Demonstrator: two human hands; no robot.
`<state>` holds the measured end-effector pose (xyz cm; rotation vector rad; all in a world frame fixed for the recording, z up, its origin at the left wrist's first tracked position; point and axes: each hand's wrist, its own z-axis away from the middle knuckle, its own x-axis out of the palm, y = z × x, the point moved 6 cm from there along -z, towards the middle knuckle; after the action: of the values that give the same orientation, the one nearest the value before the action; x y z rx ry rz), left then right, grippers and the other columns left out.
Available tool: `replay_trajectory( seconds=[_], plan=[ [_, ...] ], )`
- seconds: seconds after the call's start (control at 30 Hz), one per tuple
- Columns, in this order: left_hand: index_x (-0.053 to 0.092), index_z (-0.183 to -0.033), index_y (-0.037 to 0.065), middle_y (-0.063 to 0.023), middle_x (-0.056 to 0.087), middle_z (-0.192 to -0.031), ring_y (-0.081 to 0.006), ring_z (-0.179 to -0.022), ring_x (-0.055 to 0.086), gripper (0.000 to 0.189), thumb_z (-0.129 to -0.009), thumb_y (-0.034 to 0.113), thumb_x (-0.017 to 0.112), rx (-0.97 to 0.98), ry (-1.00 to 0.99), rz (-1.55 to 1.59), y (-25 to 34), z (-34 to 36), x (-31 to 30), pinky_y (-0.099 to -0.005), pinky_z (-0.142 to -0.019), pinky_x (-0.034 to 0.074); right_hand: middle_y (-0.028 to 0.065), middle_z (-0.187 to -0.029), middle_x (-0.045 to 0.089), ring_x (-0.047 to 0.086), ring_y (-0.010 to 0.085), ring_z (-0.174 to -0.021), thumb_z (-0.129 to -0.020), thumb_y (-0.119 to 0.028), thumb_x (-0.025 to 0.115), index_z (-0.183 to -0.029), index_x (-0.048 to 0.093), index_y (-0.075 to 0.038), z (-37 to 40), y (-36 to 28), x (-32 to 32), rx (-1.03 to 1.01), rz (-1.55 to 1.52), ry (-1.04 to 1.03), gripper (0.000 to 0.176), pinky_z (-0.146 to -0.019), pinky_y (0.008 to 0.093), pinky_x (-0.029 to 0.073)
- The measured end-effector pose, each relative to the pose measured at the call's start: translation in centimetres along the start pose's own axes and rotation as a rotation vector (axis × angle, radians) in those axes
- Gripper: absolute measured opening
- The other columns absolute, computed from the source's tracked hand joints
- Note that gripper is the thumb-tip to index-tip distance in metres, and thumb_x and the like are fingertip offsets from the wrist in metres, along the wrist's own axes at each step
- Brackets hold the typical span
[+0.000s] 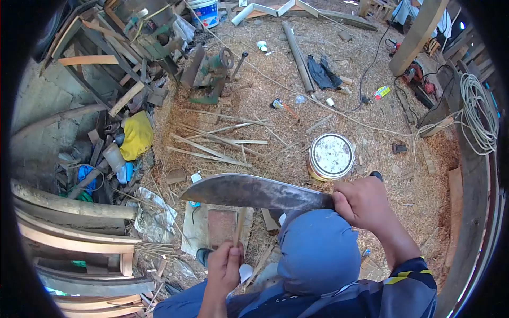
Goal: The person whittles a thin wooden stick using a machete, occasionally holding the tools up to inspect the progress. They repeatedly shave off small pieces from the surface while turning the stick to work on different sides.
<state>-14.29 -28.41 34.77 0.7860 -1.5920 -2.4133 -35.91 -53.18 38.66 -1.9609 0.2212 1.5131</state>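
Note:
My right hand [366,203] is wrapped round the handle of a machete [254,192]. Its wide, dark-stained blade extends leftward, level across the view, above my raised knee [321,249]. In my left hand [225,266] a thin wooden stick [240,227] is gripped near its lower end, its top close under the blade in this view. Below the blade lies a reddish rectangular block [221,227] on a pale sheet [191,228]. A lidded bucket [332,156] stands just beyond my right hand.
Several split sticks [217,140] lie on the sawdust-covered ground. A green metal machine part [212,79] stands beyond them. Scrap wood and a yellow cloth [136,135] crowd the left. On the right are a wooden post [419,40], cables and a coiled rope [477,114].

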Motion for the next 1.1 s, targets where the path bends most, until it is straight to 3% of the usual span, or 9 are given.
replay_trajectory(
  seconds=[0.13,0.23,0.33,0.43,0.53,0.73,0.83,0.93,1.1],
  plan=[
    [0.069,-0.109,-0.001,-0.0089,0.067,-0.075,-0.0186,-0.073,0.065,0.028,-0.108,0.024,0.055,0.013,-0.022,-0.028,2.9,-2.1,1.9,-0.0339,-0.07,0.052,0.0093,-0.055,0.059,0.062,0.0328,-0.051,-0.095,-0.041,0.061,-0.07,0.063,-0.013,-1.1,-1.6,-0.2,-0.119,-0.011,0.002,0.037,-0.049,0.046,0.046],
    [0.071,-0.118,0.001,-0.0133,0.074,-0.093,-0.0236,-0.088,0.07,0.027,-0.107,0.022,0.058,-0.092,-0.125,-0.096,3.8,-3.3,3.2,-0.0368,-0.081,0.053,0.009,-0.053,0.059,0.062,0.0323,-0.049,-0.095,-0.043,0.061,-0.069,0.064,-0.014,-2.0,-3.1,-0.7,-0.203,-0.002,0.002,0.039,-0.048,0.0457,0.046],
    [0.072,-0.117,0.003,-0.0164,0.075,-0.107,-0.0275,-0.097,0.071,0.025,-0.105,0.022,0.06,0.178,-0.068,-0.052,6.4,-3.2,3.9,-0.0395,-0.086,0.052,0.0091,-0.053,0.059,0.062,0.0311,-0.048,-0.095,-0.044,0.062,-0.067,0.063,-0.014,-2.5,-4.0,-1.2,-0.262,0.022,0.002,0.041,-0.046,0.0442,0.046],
    [0.072,-0.117,0.003,-0.0173,0.075,-0.105,-0.0318,-0.099,0.071,0.025,-0.104,0.021,0.061,0.16,-0.048,-0.054,5.9,-2.7,3.9,-0.0406,-0.089,0.052,0.009,-0.053,0.059,0.061,0.0306,-0.047,-0.095,-0.044,0.063,-0.068,0.063,-0.014,-2.6,-4.3,-1.4,-0.283,0.028,0.007,0.041,-0.046,0.0434,0.046],
    [0.073,-0.112,-0.001,-0.0092,0.074,-0.102,-0.0173,-0.093,0.067,0.019,-0.105,0.011,0.061,0.201,0.009,-0.132,5.9,-2.2,3.9,-0.0344,-0.084,0.052,0.0086,-0.052,0.059,0.061,0.0302,-0.046,-0.094,-0.043,0.063,-0.068,0.063,-0.013,-2.4,-4.5,-1.6,-0.295,0.026,0.024,0.039,-0.046,0.0429,0.046],
    [0.072,-0.106,-0.003,-0.0139,0.074,-0.092,-0.024,-0.084,0.07,0.02,-0.104,0.012,0.06,0.471,0.087,-0.339,8.9,-0.7,3.8,-0.0364,-0.078,0.053,0.0079,-0.052,0.058,0.06,0.0298,-0.046,-0.092,-0.039,0.065,-0.068,0.06,-0.013,-1.5,-4.3,-2.4,-0.279,0.019,0.061,0.036,-0.046,0.0427,0.045],
    [0.071,-0.103,0.001,-0.0153,0.072,-0.085,-0.0322,-0.073,0.071,0.012,-0.1,0.007,0.062,0.355,0.042,-0.347,8.3,0.2,3.5,-0.039,-0.069,0.055,0.0078,-0.054,0.058,0.06,0.0295,-0.048,-0.091,-0.038,0.065,-0.07,0.06,-0.013,-0.7,-3.5,-2.2,-0.223,0.025,0.066,0.034,-0.048,0.0423,0.045],
    [0.069,-0.098,0.0,-0.0133,0.069,-0.08,-0.027,-0.066,0.068,0.009,-0.1,0.005,0.061,0.199,0.001,-0.2,6.4,1.3,3.1,-0.0343,-0.062,0.053,0.0077,-0.055,0.058,0.06,0.0291,-0.049,-0.09,-0.037,0.066,-0.071,0.06,-0.013,-0.2,-2.3,-1.9,-0.176,0.005,0.1,0.031,-0.049,0.0422,0.045],
    [0.065,-0.095,-0.001,-0.0115,0.063,-0.075,-0.0214,-0.061,0.062,0.016,-0.104,0.01,0.058,0.216,0.012,-0.179,4.9,1.8,2.8,-0.0327,-0.059,0.049,0.009,-0.056,0.058,0.061,0.0305,-0.051,-0.089,-0.035,0.065,-0.071,0.061,-0.013,0.5,-2.4,-2.7,-0.142,0.051,0.11,0.029,-0.051,0.0441,0.046]
  ],
)
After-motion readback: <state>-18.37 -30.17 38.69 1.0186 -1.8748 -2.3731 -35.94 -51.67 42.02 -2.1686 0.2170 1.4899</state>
